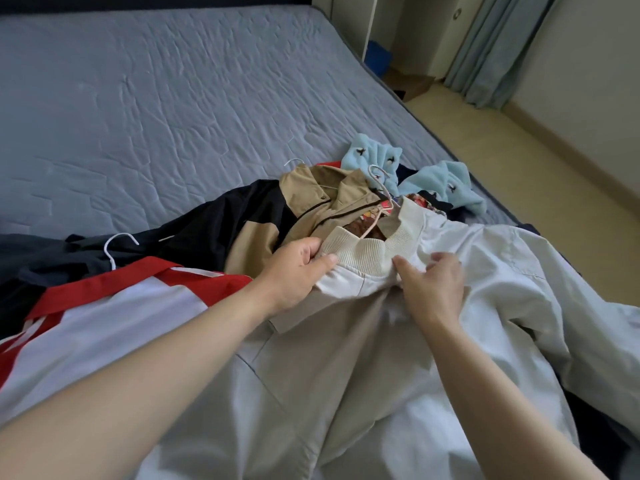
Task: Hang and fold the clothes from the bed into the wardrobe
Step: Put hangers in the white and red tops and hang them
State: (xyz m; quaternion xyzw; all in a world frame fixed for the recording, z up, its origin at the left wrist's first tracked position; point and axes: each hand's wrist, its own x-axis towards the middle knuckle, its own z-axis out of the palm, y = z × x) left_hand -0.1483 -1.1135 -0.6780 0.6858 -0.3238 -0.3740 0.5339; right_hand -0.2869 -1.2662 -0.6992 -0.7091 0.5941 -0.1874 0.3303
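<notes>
left hand (294, 271), right hand (433, 285) grip jacket (346, 341)

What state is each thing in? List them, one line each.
cream jacket, spread on the bed.
left hand, pinches the jacket's ribbed collar.
right hand, rests below the collar; grip unclear.
tan and black jacket, lying flat, on a hanger.
red and white garment, lying spread out.
light blue fleece, crumpled at the bed's edge.
white hanger, lying on dark clothes.
</notes>
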